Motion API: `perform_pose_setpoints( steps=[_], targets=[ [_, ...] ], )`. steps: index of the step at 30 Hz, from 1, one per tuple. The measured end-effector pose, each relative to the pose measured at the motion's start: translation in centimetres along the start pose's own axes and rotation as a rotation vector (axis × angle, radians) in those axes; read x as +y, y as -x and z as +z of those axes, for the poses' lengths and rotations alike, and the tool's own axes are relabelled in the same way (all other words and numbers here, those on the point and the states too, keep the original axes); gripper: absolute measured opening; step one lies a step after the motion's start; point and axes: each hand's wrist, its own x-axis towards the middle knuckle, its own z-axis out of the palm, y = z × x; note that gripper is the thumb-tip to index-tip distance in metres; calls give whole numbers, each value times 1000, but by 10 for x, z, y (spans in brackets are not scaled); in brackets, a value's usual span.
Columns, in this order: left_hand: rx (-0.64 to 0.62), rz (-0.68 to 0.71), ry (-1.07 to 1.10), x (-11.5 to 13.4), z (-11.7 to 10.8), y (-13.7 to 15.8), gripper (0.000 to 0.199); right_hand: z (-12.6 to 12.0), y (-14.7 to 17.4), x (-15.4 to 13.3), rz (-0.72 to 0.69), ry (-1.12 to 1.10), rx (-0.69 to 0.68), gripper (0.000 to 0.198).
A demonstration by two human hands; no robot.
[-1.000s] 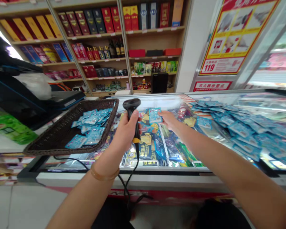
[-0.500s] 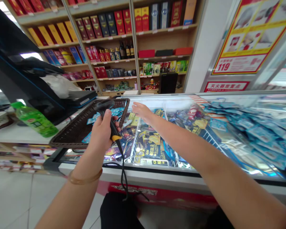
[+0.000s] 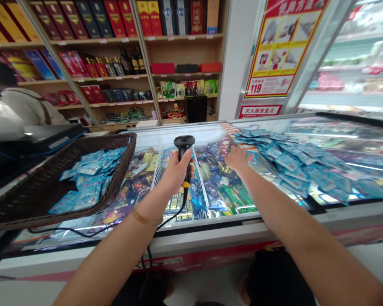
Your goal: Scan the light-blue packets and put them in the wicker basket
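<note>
My left hand [image 3: 176,171] is wrapped round the handle of a black barcode scanner [image 3: 184,142], whose cable runs down over the front of the chest freezer [image 3: 207,239]. My right hand [image 3: 237,158] reaches over the freezer's glass top with its fingers apart and nothing visible in them. It is close to the left edge of a spread pile of blue packets [image 3: 293,163]. Left of the scanner, more blue packets [image 3: 91,163] lie in a dark brown wicker basket [image 3: 116,185].
Bagged frozen goods [image 3: 230,195] fill wire baskets under the glass. Behind the freezer stand shelves [image 3: 175,39] of boxes and bottles, and a black panel [image 3: 196,109]. At far left is a person [image 3: 28,106] beside dark counter equipment [image 3: 64,138].
My view has turned to the right. The scanner in my left hand has moved from beside the basket to over the freezer. My right hand has moved right, towards the loose blue packets.
</note>
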Motion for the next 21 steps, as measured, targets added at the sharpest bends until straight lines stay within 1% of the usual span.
perform_pose_setpoints(
  steps=[1,3,5,7,9,11,12,14,16,18,19,21],
  targets=[
    [-23,-8,2,-5,6,-1,44,-1,0,4,32,17,-24,57],
    [-69,-34,1,-15,13,0,45,-1,1,7,43,38,-99,59],
    [-103,-62,-11,-24,14,2,46,1,3,2,10,58,-151,59],
    [-126,-91,-33,-32,11,4,47,1,4,-4,-62,56,-171,57],
    [-137,-116,-50,-37,7,6,47,-1,4,-6,-146,27,-146,55],
    [-144,-131,-58,-38,4,8,48,-5,0,-3,-177,-4,-46,56],
    [-147,-129,-60,-38,4,8,49,-7,-3,2,-157,-13,17,59],
    [-157,-112,-63,-38,4,10,49,-12,-11,15,-52,-13,96,64],
    [-177,-93,-68,-37,6,12,48,-16,-18,29,72,-31,84,61],
    [-200,-83,-71,-37,7,13,47,-18,-24,41,145,-57,37,50],
    [-209,-81,-72,-37,8,14,46,-18,-27,45,160,-75,25,47],
    [-220,-75,-75,-38,9,15,46,-16,-31,51,142,-183,32,48]
  ],
)
